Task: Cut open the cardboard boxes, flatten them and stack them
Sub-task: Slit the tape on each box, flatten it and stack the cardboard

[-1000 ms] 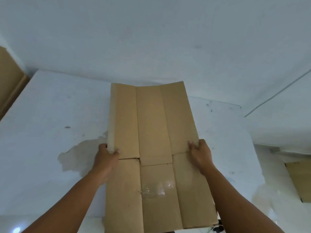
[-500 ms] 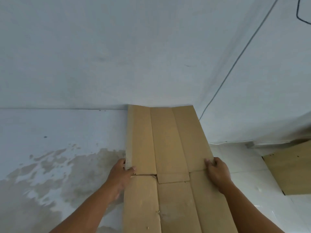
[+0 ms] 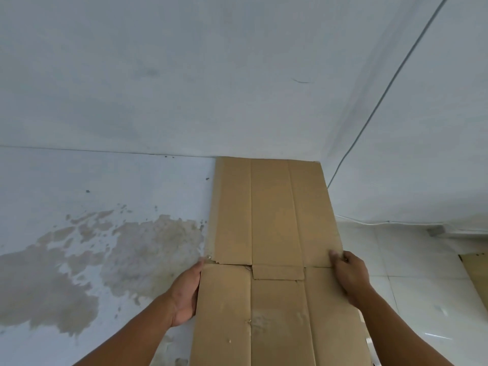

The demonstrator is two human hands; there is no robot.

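A flattened brown cardboard box [image 3: 274, 233] stretches away from me, creased lengthwise into three panels, with a slit across its middle. Its far edge reaches the line where the white stained surface meets the wall. My left hand [image 3: 186, 291] grips the sheet's left edge, the fingers hidden beneath it. At the right edge my right hand [image 3: 350, 276] holds on, with the thumb on top near the slit.
Another flat piece of cardboard [image 3: 476, 276] lies on the white tiled floor [image 3: 412, 260] at the far right. A thin cable [image 3: 383, 96] runs down the wall corner. A brown stain [image 3: 105, 254] marks the white surface to my left.
The cardboard and my view have swung right toward the wall corner, and its far edge now meets the wall line. Both hands keep hold of its side edges.
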